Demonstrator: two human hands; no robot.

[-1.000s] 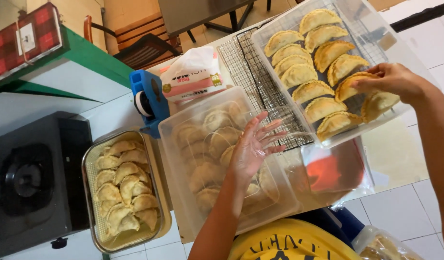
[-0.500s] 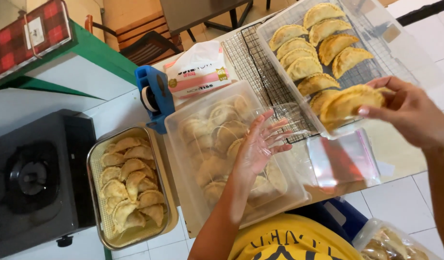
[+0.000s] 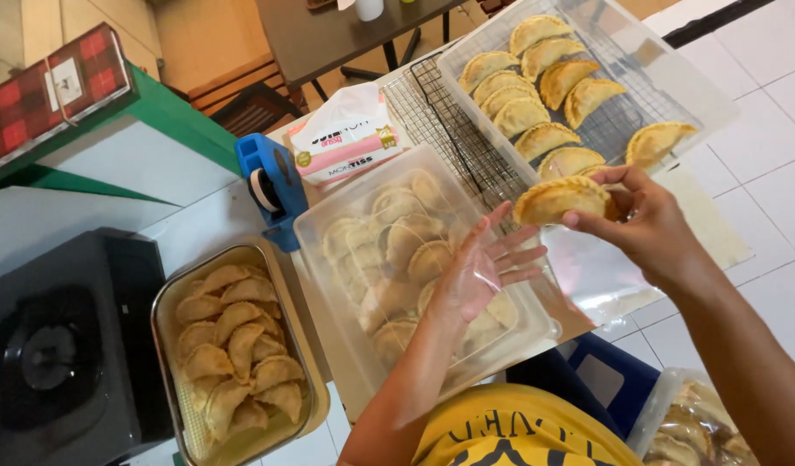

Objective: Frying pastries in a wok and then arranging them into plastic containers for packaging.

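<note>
I'm gripping a golden pastry in my right hand, holding it above the lidded tub, while my left hand is hovering open beside it.

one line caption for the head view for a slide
Right hand holds a fried pastry above a lidded tub; left hand open.

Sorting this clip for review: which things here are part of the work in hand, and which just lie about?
In use:
right hand holding a fried pastry
left hand, open in a clear wrapper
cooling tray of fried pastries

Lying about:
lidded tub
metal pan
tape dispenser
tissue pack
stove
</note>
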